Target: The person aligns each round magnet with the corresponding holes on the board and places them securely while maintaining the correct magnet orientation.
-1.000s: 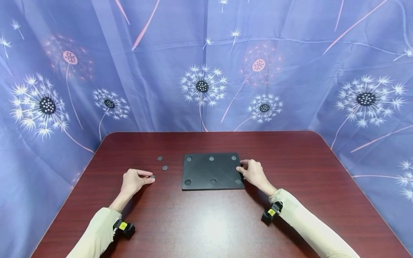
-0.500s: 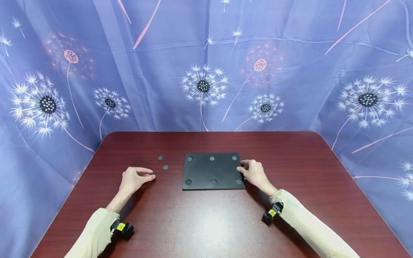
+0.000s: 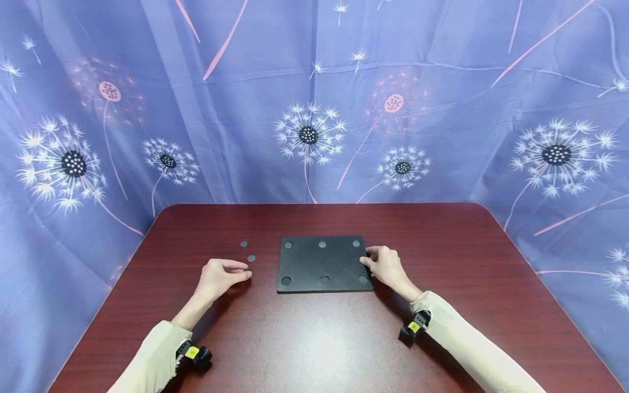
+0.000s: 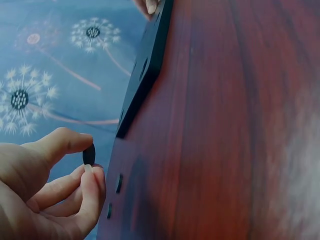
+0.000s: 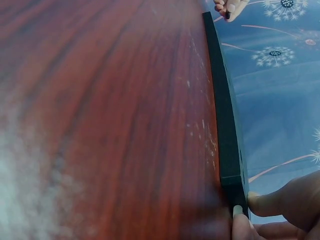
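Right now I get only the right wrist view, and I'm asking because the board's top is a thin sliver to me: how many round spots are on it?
Observer: The head view shows six round spots, three along each long edge of the black board.
Operator: Is anything loose lying to the left of it?
Observer: Yes, two dark discs lie apart on the table, near the fingers of the left hand.
Operator: And what is that hand pinching?
Observer: A black disc; the left wrist view shows it edge-on.
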Available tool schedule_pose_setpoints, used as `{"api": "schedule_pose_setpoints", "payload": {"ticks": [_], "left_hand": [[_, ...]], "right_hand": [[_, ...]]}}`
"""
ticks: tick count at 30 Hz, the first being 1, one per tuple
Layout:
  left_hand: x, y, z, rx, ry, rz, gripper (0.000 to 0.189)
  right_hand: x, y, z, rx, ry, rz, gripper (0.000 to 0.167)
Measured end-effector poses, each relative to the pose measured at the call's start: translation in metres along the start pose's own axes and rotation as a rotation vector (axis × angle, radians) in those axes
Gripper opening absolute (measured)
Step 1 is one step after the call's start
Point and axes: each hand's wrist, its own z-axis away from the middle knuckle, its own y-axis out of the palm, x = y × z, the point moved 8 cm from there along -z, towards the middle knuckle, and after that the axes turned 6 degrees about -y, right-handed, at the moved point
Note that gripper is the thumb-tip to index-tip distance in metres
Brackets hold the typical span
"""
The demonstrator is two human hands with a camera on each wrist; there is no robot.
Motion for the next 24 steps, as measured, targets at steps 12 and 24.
{"api": "schedule_pose_setpoints", "payload": {"ticks": [12, 24], "left_hand": [[-0.017, 0.038, 0.006, 0.11, 0.061, 0.082, 0.021], [-0.024, 0.054, 0.009, 0.136, 0.117, 0.091, 0.017]], "right_hand": [[0.0, 0.0, 0.0, -0.007, -0.009, 0.011, 0.037], [0.001, 0.0, 0.001, -0.005, -0.005, 0.008, 0.037]]}}
